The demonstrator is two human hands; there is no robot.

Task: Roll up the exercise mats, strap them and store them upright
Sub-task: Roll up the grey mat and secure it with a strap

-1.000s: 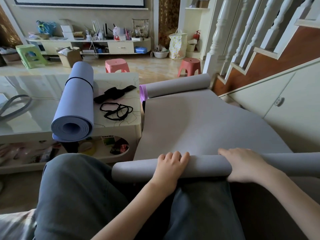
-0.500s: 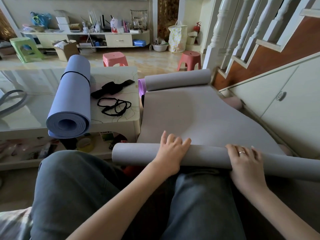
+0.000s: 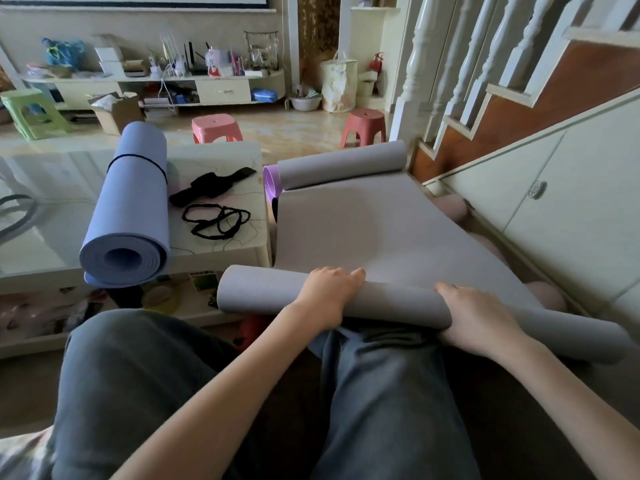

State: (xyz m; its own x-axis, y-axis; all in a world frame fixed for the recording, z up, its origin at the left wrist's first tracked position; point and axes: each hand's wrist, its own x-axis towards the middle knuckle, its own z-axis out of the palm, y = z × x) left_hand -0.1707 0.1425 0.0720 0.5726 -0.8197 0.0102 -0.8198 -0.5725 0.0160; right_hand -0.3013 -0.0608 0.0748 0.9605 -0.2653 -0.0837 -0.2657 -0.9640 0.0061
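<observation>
Because the left hand (image 3: 327, 296) curls over the roll of the grey mat (image 3: 363, 220) on the lap while the right hand (image 3: 474, 317) cups it from below, uneven pressure could skew the roll into a cone; its far end already curls back beside the bench (image 3: 221, 244). Compared with half a second ago, the right hand's fingers have dropped from flat on top to gripping underneath; the roll is thicker.

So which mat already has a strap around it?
The blue mat, fully rolled and lying on the white table, has a thin black strap around it. The grey mat is still half unrolled under both hands and has none.
</observation>
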